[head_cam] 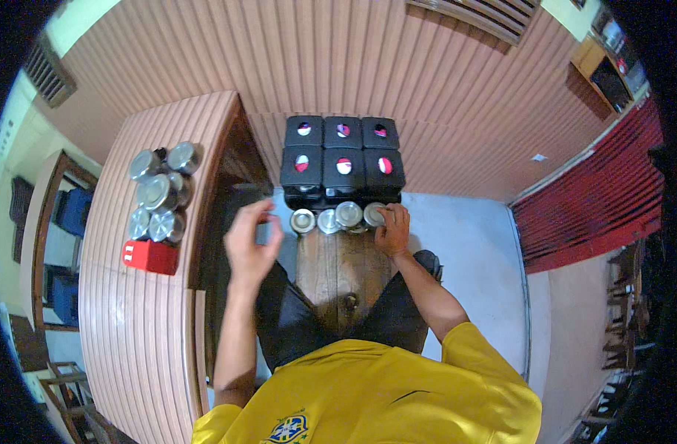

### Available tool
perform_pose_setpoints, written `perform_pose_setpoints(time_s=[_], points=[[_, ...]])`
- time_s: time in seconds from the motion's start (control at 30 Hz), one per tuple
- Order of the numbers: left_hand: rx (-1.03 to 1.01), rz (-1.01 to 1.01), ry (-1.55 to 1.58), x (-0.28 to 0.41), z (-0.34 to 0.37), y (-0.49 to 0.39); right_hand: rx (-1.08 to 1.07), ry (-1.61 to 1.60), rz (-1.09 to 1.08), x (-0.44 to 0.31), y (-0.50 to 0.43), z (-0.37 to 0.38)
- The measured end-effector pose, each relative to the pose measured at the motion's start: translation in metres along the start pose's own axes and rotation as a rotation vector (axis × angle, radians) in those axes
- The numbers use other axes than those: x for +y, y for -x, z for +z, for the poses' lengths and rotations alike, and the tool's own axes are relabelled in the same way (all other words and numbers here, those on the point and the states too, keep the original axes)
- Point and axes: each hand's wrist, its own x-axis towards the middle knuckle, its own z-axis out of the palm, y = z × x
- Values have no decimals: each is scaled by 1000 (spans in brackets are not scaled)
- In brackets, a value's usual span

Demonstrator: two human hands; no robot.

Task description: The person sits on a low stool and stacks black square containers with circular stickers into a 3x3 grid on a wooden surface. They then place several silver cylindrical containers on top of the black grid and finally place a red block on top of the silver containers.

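A row of round metal-topped containers (348, 214) stands at the far end of a wooden bench (344, 266) between my knees. At the row's right end, my right hand (394, 228) has its fingers and thumb around the edge of one metal-topped container (374, 214). My left hand (254, 236) is raised to the left of the row, thumb and fingers apart, holding nothing. Nearest to it is the leftmost metal-topped container (303, 221). Just beyond the row sit several black boxes (343, 143) in two rows, their round openings showing red and white.
To my left, a ribbed counter (133, 316) carries a cluster of metal-topped containers (158, 191) and a red box (151, 257) bearing writing. A ribbed wall (338, 61) rises behind the black boxes. A red curtain (593, 188) hangs at the right, beyond pale floor (471, 266).
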Motion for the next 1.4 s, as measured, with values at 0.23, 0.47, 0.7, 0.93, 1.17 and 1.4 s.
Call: perform_pose_setpoints(time_s=[0.23, 0.47, 0.7, 0.93, 1.17, 1.4], points=[[471, -20, -224, 2, -178, -59, 199, -328, -213, -156, -134, 48], [125, -334, -283, -108, -273, -74, -99, -541, -393, -282, -241, 82], [-318, -556, -469, -199, -273, -47, -392, -592, -487, -356, -264, 125], [-366, -587, -394, -211, -260, -35, -460, -600, -435, -382, -238, 152], [-300, -646, -435, -194, -274, -57, -253, -815, -359, -395, -242, 142], [-10, -272, -476, -82, -269, -123, 163, -659, -344, -274, -228, 71]])
